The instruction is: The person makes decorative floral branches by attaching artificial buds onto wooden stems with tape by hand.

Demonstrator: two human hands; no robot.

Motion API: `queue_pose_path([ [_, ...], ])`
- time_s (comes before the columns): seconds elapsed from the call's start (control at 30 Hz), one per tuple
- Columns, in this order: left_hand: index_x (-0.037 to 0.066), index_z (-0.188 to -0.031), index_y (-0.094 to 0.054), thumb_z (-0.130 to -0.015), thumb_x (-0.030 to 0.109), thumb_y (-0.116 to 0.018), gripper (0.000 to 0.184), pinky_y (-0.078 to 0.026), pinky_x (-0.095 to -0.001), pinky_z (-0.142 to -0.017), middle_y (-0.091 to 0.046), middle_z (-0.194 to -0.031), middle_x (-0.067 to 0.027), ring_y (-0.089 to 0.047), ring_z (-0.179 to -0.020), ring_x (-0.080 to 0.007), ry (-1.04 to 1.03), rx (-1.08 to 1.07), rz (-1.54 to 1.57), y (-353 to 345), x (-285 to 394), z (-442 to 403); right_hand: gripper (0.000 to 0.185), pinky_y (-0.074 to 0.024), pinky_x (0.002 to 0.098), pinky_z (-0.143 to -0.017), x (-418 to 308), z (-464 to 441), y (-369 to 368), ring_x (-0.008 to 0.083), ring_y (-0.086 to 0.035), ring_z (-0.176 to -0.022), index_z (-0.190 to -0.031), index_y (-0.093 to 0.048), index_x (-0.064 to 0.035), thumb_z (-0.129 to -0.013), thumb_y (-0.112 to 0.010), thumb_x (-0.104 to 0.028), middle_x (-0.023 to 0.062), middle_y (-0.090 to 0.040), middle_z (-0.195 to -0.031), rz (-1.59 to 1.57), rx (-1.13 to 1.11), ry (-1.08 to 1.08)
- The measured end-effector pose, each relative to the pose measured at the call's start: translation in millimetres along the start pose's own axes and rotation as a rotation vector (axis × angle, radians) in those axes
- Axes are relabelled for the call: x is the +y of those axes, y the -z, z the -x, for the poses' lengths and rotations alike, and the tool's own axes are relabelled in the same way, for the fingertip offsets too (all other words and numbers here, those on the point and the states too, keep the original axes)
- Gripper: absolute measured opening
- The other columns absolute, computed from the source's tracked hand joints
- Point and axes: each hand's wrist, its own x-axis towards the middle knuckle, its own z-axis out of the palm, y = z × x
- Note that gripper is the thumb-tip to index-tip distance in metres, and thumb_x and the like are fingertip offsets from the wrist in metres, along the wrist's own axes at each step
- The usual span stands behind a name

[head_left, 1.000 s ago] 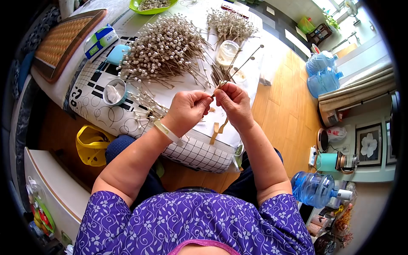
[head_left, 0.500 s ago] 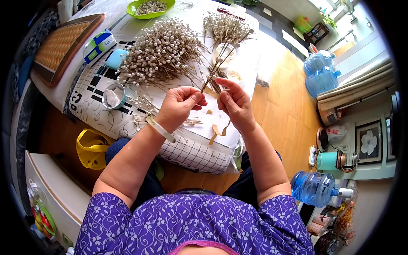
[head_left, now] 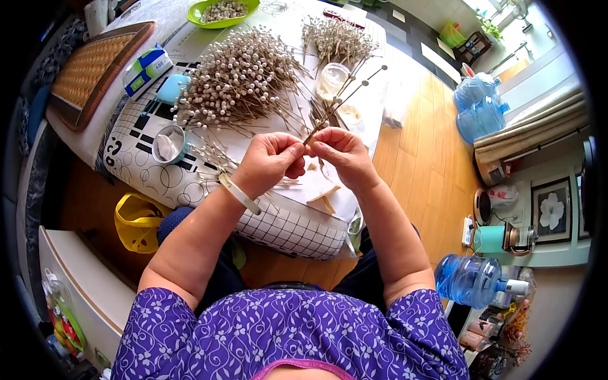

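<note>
Between finger and thumb, my left hand (head_left: 275, 161) pinches the lower end of a thin brown stem spray (head_left: 335, 104) with small round tips, which slants up and to the right. My right hand (head_left: 343, 155) is closed at the same spot, pinching a strip of tan tape (head_left: 325, 195) against the stems. The tape trails below the fingers onto white paper; its upper part is hidden by the hand. Beyond my hands lies a big heap of white-beaded stems (head_left: 244, 79). A few loose beaded stems (head_left: 215, 155) lie beside my left wrist.
A smaller beaded bunch (head_left: 339, 38), a clear round tub (head_left: 332, 81) and a green bowl of beads (head_left: 223, 11) stand farther back. To the left are a tin (head_left: 170, 144), a blue case (head_left: 173, 88) and a tissue pack (head_left: 149, 69). A yellow bag (head_left: 136, 221) hangs low left.
My right hand has moved left and its fingers have closed in beside my left hand at the stem. The spray leans further right, and the tape's trailing end has shifted.
</note>
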Motion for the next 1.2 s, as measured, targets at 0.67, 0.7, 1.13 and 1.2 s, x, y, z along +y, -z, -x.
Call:
queue_pose_path([
  [0.67,-0.001,-0.082,-0.058,-0.085,0.011,-0.053,0.014,-0.047,-0.0204,-0.05,-0.055,-0.063,-0.0014,-0.052,-0.053,-0.0066,0.088,-0.077,0.013,0.1,-0.2,-0.1,0.009,-0.037,0.0163,-0.048,-7.9,4.6,-6.4,0.0031,-0.046,-0.055,-0.085,-0.059,-0.001,-0.082,-0.058,-0.009,0.0003,-0.058,-0.07,0.054,0.119,-0.096],
  [0.7,-0.001,-0.082,-0.058,-0.085,0.011,-0.053,0.014,-0.047,-0.0204,-0.05,-0.055,-0.063,-0.0014,-0.052,-0.053,-0.0066,0.087,-0.079,0.012,-0.2,0.3,-0.5,0.009,-0.0364,0.0161,-0.049,-7.6,4.6,-5.3,0.003,-0.046,-0.056,-0.086,-0.06,-0.0007,-0.082,-0.059,-0.009,0.0,-0.058,-0.071,-0.006,0.103,-0.099],
  [1.13,-0.002,-0.084,-0.057,-0.084,0.008,-0.053,0.011,-0.048,-0.0211,-0.052,-0.057,-0.066,-0.0034,-0.054,-0.056,-0.0075,0.037,-0.001,-0.084,-3.3,-0.1,0.3,0.007,-0.0422,0.0187,-0.063,-0.3,5.3,-7.6,0.0058,-0.052,-0.071,-0.084,-0.059,0.0002,-0.079,-0.06,-0.005,0.0016,-0.06,-0.077,0.033,0.156,-0.045],
  [1.2,-0.002,-0.085,-0.057,-0.084,0.008,-0.054,0.011,-0.048,-0.0212,-0.053,-0.058,-0.067,-0.0037,-0.054,-0.057,-0.0077,0.046,0.011,-0.077,-3.1,0.5,0.6,0.006,-0.0417,0.0187,-0.063,0.6,5.7,-9.9,0.0054,-0.051,-0.07,-0.083,-0.058,0.0001,-0.08,-0.06,-0.005,0.0012,-0.059,-0.077,0.059,0.178,-0.026],
])
